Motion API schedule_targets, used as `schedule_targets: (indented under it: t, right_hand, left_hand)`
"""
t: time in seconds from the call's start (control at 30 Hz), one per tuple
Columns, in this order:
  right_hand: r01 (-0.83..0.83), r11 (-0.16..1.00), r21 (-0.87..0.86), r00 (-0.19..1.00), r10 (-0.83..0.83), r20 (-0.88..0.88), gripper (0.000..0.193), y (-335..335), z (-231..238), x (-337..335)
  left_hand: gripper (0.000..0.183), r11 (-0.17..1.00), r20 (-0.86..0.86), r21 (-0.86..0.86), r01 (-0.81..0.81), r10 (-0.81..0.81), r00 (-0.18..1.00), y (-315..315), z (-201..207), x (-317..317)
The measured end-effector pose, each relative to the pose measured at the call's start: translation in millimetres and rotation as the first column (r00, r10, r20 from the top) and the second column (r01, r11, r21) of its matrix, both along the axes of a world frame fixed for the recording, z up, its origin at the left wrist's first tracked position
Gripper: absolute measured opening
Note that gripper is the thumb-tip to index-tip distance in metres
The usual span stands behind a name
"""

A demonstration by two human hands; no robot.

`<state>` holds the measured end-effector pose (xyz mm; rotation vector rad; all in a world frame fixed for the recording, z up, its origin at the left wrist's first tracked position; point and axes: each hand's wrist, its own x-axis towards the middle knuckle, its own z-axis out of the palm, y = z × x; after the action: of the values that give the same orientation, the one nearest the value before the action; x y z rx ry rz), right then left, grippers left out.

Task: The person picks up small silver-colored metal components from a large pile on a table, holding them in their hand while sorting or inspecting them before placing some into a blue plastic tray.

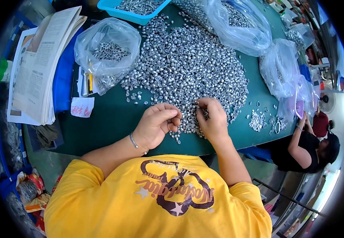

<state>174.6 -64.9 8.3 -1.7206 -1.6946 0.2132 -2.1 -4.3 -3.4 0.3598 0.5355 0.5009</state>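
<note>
printed lettering marks the yellow shirt and newspaper; red handwriting, the note.

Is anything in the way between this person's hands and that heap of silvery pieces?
Nothing visible is. The left hand and right hand are at the near edge of the heap; the clear plastic bag sits to its left, out of their way.

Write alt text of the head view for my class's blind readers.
A person's left hand and right hand, fingers curled, are at the near edge of a large pile of small silvery domed pieces on a green table. Around it are a blue plastic basket and clear bags; a co-worker is at far right.
</note>
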Motion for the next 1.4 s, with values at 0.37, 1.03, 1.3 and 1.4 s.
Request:
schedule_targets:
  t: [0.37, 1.03, 1.3, 1.4]
  right_hand:
    - [-0.077, 0.996, 0.052, 0.853, 0.093, -0.514, 0.028, -22, 2, -21]
    - [0.062, 0.989, -0.138, 0.945, -0.102, -0.310, 0.013, -2, 7, -7]
    - [-0.035, 0.991, -0.127, 0.305, -0.110, -0.946, 0.019, -15, 8, -3]
    - [-0.083, 0.979, -0.187, 0.118, -0.176, -0.977, 0.016, -15, 8, -1]
  left_hand:
    - [0.018, 0.965, -0.179, 0.206, 0.160, -0.124, 0.976, -8, 3, 6]
    - [0.014, 0.998, -0.010, -0.040, 0.049, -0.049, 0.999, -2, -3, 3]
    - [0.012, 0.995, 0.000, -0.094, 0.045, -0.045, 0.999, 0, 2, 3]
    - [0.012, 0.997, 0.119, -0.057, 0.054, -0.047, 0.992, 0, -2, 2]
